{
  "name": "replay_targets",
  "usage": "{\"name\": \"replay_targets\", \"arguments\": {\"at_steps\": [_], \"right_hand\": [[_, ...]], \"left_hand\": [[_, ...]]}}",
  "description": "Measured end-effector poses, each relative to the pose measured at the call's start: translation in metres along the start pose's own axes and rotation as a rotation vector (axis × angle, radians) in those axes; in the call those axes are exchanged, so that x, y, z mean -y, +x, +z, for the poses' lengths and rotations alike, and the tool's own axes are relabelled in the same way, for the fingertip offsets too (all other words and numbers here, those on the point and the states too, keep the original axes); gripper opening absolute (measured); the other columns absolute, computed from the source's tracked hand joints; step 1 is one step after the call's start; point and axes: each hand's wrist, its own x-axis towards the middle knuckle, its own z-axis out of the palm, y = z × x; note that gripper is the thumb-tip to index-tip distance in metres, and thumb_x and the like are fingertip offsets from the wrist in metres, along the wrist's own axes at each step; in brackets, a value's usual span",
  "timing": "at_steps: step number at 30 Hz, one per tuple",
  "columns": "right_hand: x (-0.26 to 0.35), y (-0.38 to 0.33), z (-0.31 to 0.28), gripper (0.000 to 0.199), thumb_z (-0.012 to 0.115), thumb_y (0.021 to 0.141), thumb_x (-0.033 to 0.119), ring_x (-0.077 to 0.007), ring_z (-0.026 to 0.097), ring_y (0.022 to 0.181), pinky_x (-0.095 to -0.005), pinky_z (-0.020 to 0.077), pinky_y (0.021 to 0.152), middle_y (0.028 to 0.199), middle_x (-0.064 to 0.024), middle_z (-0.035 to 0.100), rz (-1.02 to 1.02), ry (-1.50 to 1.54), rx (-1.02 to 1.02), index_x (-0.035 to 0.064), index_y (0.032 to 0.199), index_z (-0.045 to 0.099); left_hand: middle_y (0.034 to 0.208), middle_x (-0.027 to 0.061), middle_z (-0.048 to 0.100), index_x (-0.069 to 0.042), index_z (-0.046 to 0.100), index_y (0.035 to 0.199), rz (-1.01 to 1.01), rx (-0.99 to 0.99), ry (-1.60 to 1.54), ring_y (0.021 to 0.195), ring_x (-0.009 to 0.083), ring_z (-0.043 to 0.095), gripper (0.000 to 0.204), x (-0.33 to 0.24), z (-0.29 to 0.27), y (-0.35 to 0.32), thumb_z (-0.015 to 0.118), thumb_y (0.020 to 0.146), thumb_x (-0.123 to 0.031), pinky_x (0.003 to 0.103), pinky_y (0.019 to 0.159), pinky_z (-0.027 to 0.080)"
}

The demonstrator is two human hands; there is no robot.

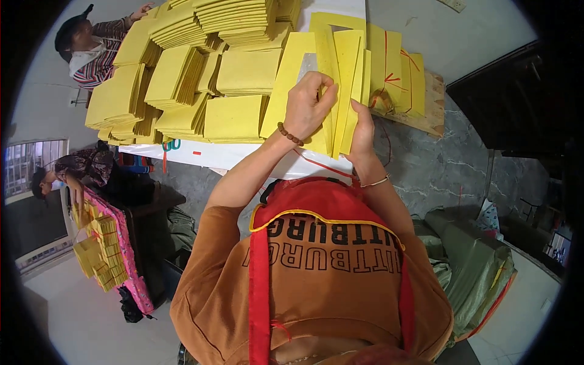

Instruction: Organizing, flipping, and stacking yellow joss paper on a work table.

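R hand gripping yellow paper; L hand curling on it, grip unclear; blk lettering showing on brown top.

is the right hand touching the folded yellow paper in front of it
Touching. The head view shows the right hand with its thumb against the folded yellow paper's right edge, no gap visible.

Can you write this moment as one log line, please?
left grip: curled over yellow sheets | right grip: at their right edge | left side: yellow stacks
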Motion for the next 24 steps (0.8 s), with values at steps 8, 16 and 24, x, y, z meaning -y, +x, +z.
{"name": "replay_targets", "arguments": {"at_steps": [8, 16, 24], "right_hand": [[-0.001, 0.0, 0.0, 0.041, 0.04, 0.087, 0.028, -0.0201, 0.055, 0.097, -0.0328, 0.0426, 0.086, 0.109, -0.0099, 0.056, -0.02, 0.007, -0.017, 0.0006, 0.118, 0.046], [-0.003, -0.006, 0.008, 0.034, 0.04, 0.089, 0.024, -0.0134, 0.052, 0.095, -0.0278, 0.0421, 0.083, 0.105, -0.0065, 0.054, -0.051, -0.132, -0.036, 0.0007, 0.112, 0.047], [-0.002, -0.006, 0.009, 0.033, 0.04, 0.089, 0.024, -0.0133, 0.052, 0.095, -0.0285, 0.0415, 0.084, 0.105, -0.0061, 0.054, -0.052, -0.108, -0.047, 0.001, 0.112, 0.047]], "left_hand": [[0.077, 0.0136, 0.055, -0.001, 0.057, 0.093, -0.093, -0.001, -0.074, 0.061, 0.0239, 0.053, 0.015, -0.008, -0.002, 0.002, 0.054, 0.079, -0.005, 0.032, 0.055, 0.042], [0.079, 0.0141, 0.055, 0.0, 0.06, 0.096, -0.027, 0.019, -0.001, 0.069, 0.0263, 0.054, 0.037, -0.004, 0.003, 0.008, 0.068, 0.072, -0.026, 0.033, 0.061, 0.042], [0.077, 0.0127, 0.055, 0.001, 0.06, 0.096, -0.035, 0.035, -0.045, 0.067, 0.0238, 0.052, 0.042, 0.003, 0.001, 0.008, 0.071, 0.069, -0.03, 0.032, 0.059, 0.041]]}}
